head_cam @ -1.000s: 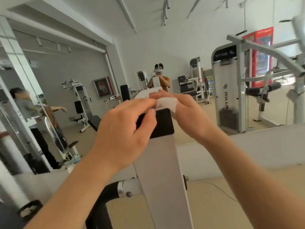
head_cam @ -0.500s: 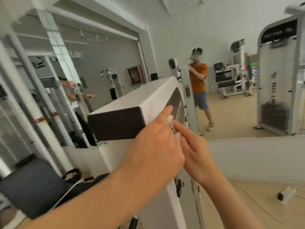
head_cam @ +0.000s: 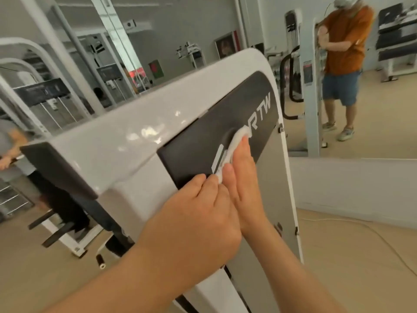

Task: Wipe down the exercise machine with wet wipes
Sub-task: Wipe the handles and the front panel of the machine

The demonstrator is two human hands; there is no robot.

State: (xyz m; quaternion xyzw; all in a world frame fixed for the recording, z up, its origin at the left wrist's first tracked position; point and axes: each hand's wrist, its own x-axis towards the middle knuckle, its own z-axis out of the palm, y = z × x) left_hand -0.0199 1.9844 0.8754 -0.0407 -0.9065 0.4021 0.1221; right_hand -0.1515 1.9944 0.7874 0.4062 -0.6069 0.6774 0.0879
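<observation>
The exercise machine's white housing (head_cam: 135, 136) fills the middle of the head view, with a black logo panel (head_cam: 198, 141) on its side. My right hand (head_cam: 243, 177) lies flat with straight fingers and presses a white wet wipe (head_cam: 234, 143) against that panel, just beside the lettering. My left hand (head_cam: 194, 218) is in front of it, its fingertips resting on the panel's lower edge by the wipe's lower end. Most of the wipe is hidden under my right hand.
A mirror wall behind the machine reflects a person in an orange shirt (head_cam: 345, 41) and other gym machines. Another white machine frame (head_cam: 40, 91) stands at the left. A thin cable (head_cam: 361, 229) runs over the beige floor at the right.
The view has swung round to the machine's side. Both hands left the top end; my right hand now presses the wipe flat on the black logo panel, further along it than before.
</observation>
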